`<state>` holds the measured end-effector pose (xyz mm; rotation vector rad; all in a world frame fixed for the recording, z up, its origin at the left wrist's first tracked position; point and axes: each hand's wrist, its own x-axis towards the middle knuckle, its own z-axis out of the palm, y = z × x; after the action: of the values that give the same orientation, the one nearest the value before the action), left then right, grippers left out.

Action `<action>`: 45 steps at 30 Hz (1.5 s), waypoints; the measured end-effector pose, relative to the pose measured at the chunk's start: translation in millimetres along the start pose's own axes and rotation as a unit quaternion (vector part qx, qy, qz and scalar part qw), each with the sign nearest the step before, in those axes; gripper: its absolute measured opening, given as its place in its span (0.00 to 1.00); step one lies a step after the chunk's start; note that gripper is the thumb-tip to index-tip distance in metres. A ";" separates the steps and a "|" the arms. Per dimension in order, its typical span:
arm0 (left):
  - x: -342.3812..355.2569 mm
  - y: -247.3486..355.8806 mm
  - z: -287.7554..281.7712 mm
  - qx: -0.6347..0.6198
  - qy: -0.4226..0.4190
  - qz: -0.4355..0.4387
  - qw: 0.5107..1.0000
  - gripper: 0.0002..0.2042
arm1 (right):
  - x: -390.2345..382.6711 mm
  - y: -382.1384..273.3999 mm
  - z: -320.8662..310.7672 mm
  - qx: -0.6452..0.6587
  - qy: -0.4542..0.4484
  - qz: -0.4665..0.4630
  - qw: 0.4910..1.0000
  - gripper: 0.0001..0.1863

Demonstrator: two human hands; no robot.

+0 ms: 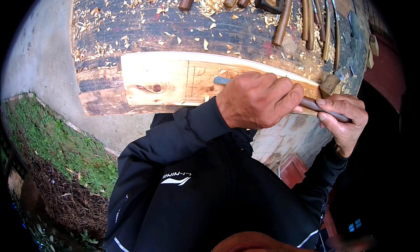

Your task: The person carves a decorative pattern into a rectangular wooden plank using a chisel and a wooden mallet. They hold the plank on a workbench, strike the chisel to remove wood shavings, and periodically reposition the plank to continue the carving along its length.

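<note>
A pale wooden board lies along the near edge of the workbench, with pencil lines and shallow carved shapes on its middle and right part. Across it I hold a wood carving chisel at a low slant. My left hand is closed round the chisel over the board; the grey metal blade sticks out to its left, near the carved marks. Fingers and thumb of my right hand pinch the dark wooden handle toward its end, past the board's near edge. The left hand hides the middle of the tool.
Several wooden-handled chisels lie at the back right of the workbench, beside a dark square frame. A wooden block stands at the board's right end. Wood shavings are scattered about. Grass borders the paving on the left.
</note>
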<state>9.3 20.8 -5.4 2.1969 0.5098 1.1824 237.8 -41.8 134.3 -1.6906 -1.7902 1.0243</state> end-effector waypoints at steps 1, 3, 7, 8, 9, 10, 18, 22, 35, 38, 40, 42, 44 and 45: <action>0.2 0.1 0.9 -0.001 0.007 -0.003 1.000 0.22 | 1.6 0.4 -0.4 -0.004 -0.003 -0.004 1.000 0.15; 0.4 0.3 1.9 -0.001 0.017 -0.007 1.000 0.22 | 5.7 -0.2 -1.5 0.000 -0.009 -0.006 1.000 0.15; -1.1 0.0 1.2 -0.005 0.023 -0.014 1.000 0.21 | 9.0 0.0 0.5 -0.008 -0.011 -0.030 0.999 0.16; -2.0 -0.2 1.2 -0.009 0.022 -0.015 1.000 0.21 | 10.3 0.6 1.2 -0.015 -0.010 -0.028 0.999 0.16; -1.9 -0.4 1.3 -0.005 0.025 -0.016 1.000 0.21 | 12.4 1.1 1.5 -0.023 -0.008 -0.027 0.999 0.16; -1.9 -0.7 1.7 -0.001 0.029 -0.017 0.999 0.21 | 13.3 0.7 2.0 -0.032 -0.006 -0.026 0.999 0.16; -9.7 4.7 -16.2 0.094 0.046 0.102 0.989 0.20 | -9.7 -21.2 14.2 -0.024 0.006 -0.153 0.988 0.20; -11.2 1.5 -6.9 0.052 0.035 0.130 0.989 0.21 | -32.0 -21.2 21.3 -0.046 0.034 -0.098 0.994 0.21; -8.8 2.3 -3.6 0.021 0.010 0.081 0.996 0.25 | -29.8 -21.9 18.3 -0.034 0.041 -0.001 0.999 0.19; -6.8 1.5 -4.3 0.016 0.017 0.070 0.997 0.25 | -25.1 -27.0 18.0 -0.029 0.048 0.027 0.998 0.18; -5.7 1.5 -4.6 0.011 0.021 0.064 0.998 0.25 | -23.3 -28.9 17.6 -0.028 0.050 0.037 0.998 0.18; -5.6 1.7 -4.9 0.002 0.023 0.058 0.998 0.24 | -22.2 -29.2 17.4 -0.031 0.048 0.037 0.998 0.18; -5.1 1.5 -4.9 0.001 0.027 0.051 0.998 0.24 | -20.3 -29.3 17.6 -0.034 0.047 0.041 0.997 0.18; -4.1 1.3 -4.7 0.001 0.030 0.048 0.998 0.24 | -19.4 -28.8 17.4 -0.036 0.048 0.042 0.997 0.18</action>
<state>3.3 18.9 -5.1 2.2138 0.4347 1.3028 208.9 -63.2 149.0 -1.8405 -1.7266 0.9077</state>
